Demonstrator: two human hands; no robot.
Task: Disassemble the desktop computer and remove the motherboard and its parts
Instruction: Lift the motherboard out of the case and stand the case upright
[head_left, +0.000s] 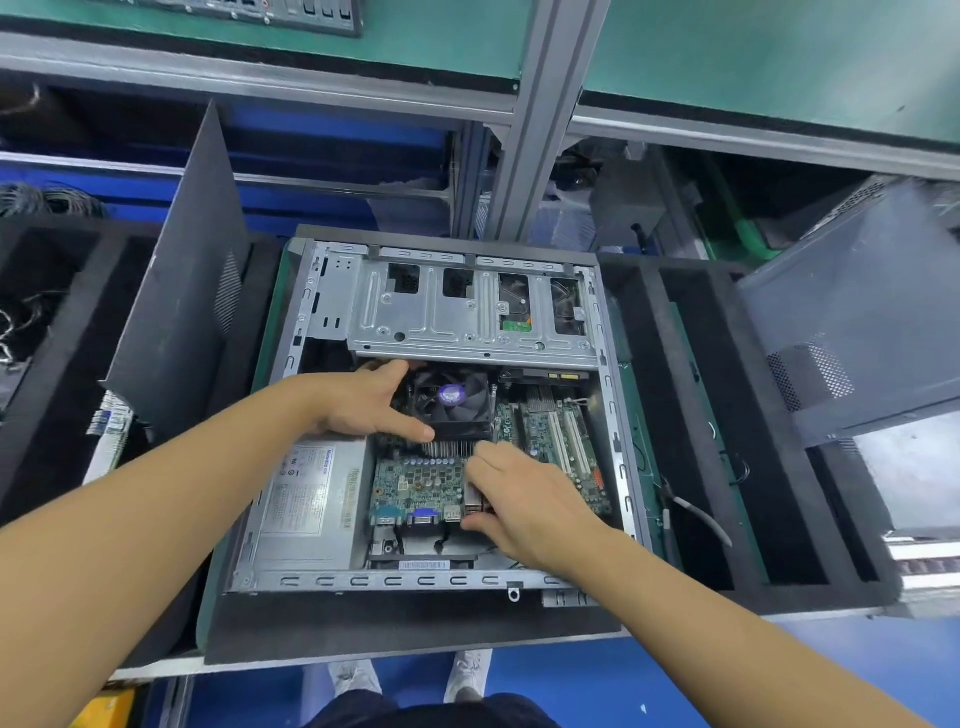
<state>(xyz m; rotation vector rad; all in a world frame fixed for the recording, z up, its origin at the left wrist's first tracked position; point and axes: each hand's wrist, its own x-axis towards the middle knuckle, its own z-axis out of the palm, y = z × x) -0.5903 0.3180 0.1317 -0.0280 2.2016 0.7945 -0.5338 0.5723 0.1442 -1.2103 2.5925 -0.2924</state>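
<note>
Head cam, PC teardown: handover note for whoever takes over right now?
Left hand grips the CPU cooler from its left side. Right hand lies on the motherboard by the rear ports; grip unclear.
Case lies open, a dark panel standing to its left.
Done: case opened.
Left: cooler, motherboard, power supply and drive cage all still inside.

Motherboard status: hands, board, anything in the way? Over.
Left hand grips cooler. Right hand grips motherboard at rear ports. Motherboard seated in case. Drive cage overhangs cooler's far edge; power supply close on left.
</note>
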